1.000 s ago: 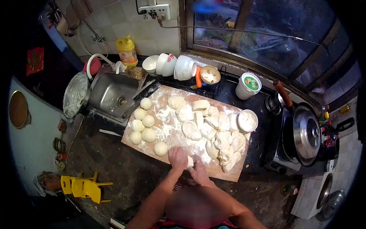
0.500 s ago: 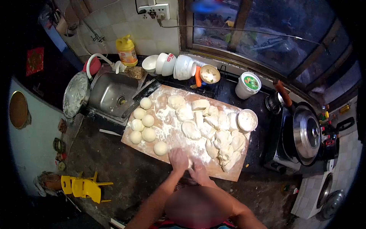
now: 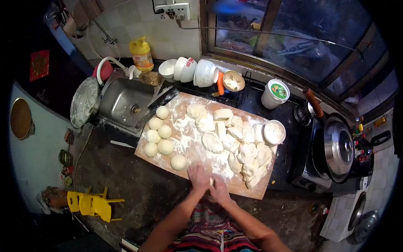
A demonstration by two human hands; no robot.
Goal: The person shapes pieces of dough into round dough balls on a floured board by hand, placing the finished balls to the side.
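At the front edge of the floured wooden board point(image 3: 189, 161), my left hand point(image 3: 200, 176) and my right hand point(image 3: 219, 190) are close together. Their fingers curl around a small piece of dough point(image 3: 211, 181), mostly hidden, with only a pale bit showing between them. Just left of my left hand sits a smooth round dough ball point(image 3: 178, 162). Several more dough balls point(image 3: 165, 147) line the board's left side. Rough cut dough pieces point(image 3: 247, 153) lie heaped on the right, some touching one another. A small bowl of flour point(image 3: 274, 132) stands at the board's right corner.
Behind the board are stacked white bowls point(image 3: 204, 73), a brown bowl point(image 3: 233, 81) and a white tub point(image 3: 275, 94). A sink point(image 3: 121, 101) and floury metal basin point(image 3: 85, 102) are at left. A lidded pan point(image 3: 338, 145) stands on the right-hand stove. Yellow chairs point(image 3: 94, 206) are below left.
The view has shifted slightly and my head has tilted, so the patterned clothing below my hands now shows. My hands stay together around the dough, with small finger movements.
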